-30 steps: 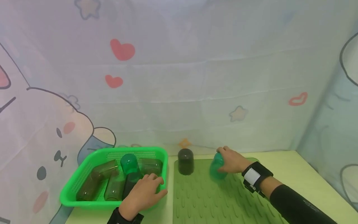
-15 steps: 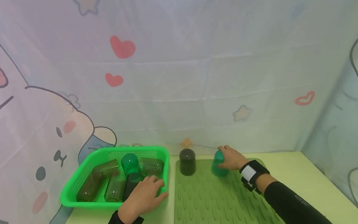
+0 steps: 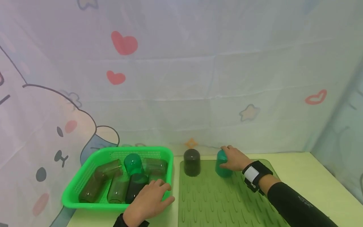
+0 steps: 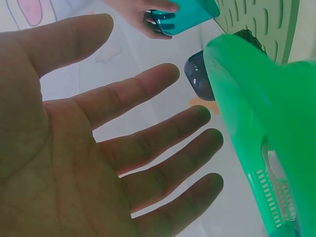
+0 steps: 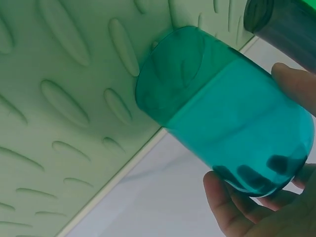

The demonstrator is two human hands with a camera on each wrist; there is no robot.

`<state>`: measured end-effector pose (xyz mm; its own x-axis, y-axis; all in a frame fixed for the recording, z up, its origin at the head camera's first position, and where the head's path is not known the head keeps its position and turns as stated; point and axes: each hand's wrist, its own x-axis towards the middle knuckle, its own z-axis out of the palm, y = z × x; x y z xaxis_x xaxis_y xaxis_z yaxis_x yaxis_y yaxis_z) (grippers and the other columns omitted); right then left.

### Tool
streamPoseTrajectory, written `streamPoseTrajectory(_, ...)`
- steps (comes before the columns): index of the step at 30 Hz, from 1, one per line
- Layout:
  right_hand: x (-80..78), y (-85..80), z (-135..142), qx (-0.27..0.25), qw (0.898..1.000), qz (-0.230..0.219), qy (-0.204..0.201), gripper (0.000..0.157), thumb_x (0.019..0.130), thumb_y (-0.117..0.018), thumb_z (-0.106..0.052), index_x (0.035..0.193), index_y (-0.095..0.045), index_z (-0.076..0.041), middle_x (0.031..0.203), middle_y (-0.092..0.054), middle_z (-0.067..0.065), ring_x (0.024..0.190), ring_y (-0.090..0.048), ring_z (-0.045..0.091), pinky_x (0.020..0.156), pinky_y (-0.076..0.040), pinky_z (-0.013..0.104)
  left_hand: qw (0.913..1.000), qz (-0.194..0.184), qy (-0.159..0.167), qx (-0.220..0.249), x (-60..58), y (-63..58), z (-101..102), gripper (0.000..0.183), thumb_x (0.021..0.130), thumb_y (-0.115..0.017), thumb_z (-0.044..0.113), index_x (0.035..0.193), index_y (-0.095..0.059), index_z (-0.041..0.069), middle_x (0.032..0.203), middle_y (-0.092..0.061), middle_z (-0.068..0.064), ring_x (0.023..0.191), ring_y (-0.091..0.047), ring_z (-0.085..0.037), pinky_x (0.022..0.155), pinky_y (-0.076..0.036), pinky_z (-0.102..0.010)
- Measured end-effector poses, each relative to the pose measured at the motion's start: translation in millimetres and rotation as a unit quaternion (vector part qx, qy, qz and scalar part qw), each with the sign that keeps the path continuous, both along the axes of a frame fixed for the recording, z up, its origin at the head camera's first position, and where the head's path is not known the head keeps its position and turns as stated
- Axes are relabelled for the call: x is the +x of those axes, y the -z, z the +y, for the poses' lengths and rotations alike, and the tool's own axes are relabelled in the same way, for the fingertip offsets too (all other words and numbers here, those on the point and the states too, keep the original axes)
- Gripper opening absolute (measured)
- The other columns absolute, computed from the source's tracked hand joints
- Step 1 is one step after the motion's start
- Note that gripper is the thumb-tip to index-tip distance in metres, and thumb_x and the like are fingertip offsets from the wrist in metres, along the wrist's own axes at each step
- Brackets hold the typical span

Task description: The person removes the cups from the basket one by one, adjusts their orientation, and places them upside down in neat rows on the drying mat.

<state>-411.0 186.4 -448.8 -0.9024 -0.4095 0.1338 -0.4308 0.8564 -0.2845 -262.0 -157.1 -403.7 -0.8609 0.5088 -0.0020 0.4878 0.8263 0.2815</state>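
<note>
My right hand [image 3: 236,159] grips a clear teal cup [image 3: 222,170] round its closed end. The cup stands upside down near the back of the green ribbed mat [image 3: 210,201]. In the right wrist view, the cup's [image 5: 237,113] open rim is at the mat, with fingers and thumb on both sides of its base. A smoky dark cup [image 3: 192,162] stands upside down to its left. My left hand [image 3: 150,200] hovers, holding nothing, over the front right corner of the bright green basket [image 3: 96,206]. The left wrist view shows its fingers spread and nearly straight.
Several cups lie in the basket: a green one [image 3: 132,162], a dark one [image 3: 136,187], and brownish ones, including one [image 3: 92,189] at the left. A pale yellow table [image 3: 292,167] extends right of the mat. A printed cloth [image 3: 181,78] hangs close behind.
The teal cup, blurred and slightly tilted earlier, now stands straighter on the mat, still in my right hand. My left hand stays over the basket corner. The head view has shifted slightly.
</note>
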Motion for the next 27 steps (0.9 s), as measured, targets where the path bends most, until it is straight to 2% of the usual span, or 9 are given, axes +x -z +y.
streamPoseTrajectory(11, 8.0, -5.9, 4.6, 0.000, 1.000, 0.014, 0.011, 0.083, 0.081, -0.075, -0.030, 0.140, -0.032, 0.009, 0.131, -0.039, 0.035, 0.110, -0.050, 0.048, 0.085, -0.048, 0.054, 1.0000, -0.001, 0.005, 0.004, 2.1, -6.6, 1.1, 0.033, 0.097, -0.052, 0.038, 0.119, -0.059, 0.014, 0.112, -0.054, -0.006, 0.101, -0.051, -0.028, 0.082, -0.045, -0.040)
streamPoseTrajectory(15, 17.1, -13.7, 8.8, -0.004, 1.000, 0.025, 0.011, 0.081, 0.081, -0.075, -0.030, 0.139, -0.034, 0.009, 0.131, -0.039, 0.035, 0.110, -0.049, 0.049, 0.084, -0.047, 0.055, 0.9999, 0.001, 0.009, 0.006, 1.8, -9.9, 0.0, 0.032, 0.097, -0.053, 0.037, 0.118, -0.059, 0.013, 0.109, -0.054, -0.005, 0.098, -0.051, -0.027, 0.079, -0.045, -0.038)
streamPoseTrajectory(21, 49.6, -29.8, 18.1, 0.006, 1.000, 0.015, 0.009, 0.076, 0.083, -0.073, -0.032, 0.134, -0.040, 0.012, 0.125, -0.044, 0.034, 0.111, -0.047, 0.050, 0.085, -0.046, 0.057, 0.9997, -0.010, 0.015, 0.018, 5.6, -19.9, 0.9, 0.033, 0.098, -0.052, 0.035, 0.120, -0.058, 0.011, 0.112, -0.054, -0.008, 0.102, -0.052, -0.029, 0.083, -0.044, -0.041)
streamPoseTrajectory(27, 85.5, -29.3, 32.6, 0.007, 1.000, -0.018, 0.015, 0.074, 0.084, -0.070, -0.036, 0.131, -0.043, 0.014, 0.125, -0.045, 0.037, 0.111, -0.049, 0.050, 0.086, -0.046, 0.057, 0.9998, -0.015, 0.012, 0.011, 7.1, -29.8, 2.7, 0.031, 0.096, -0.056, 0.035, 0.116, -0.060, 0.012, 0.106, -0.055, -0.007, 0.093, -0.054, -0.026, 0.074, -0.046, -0.038)
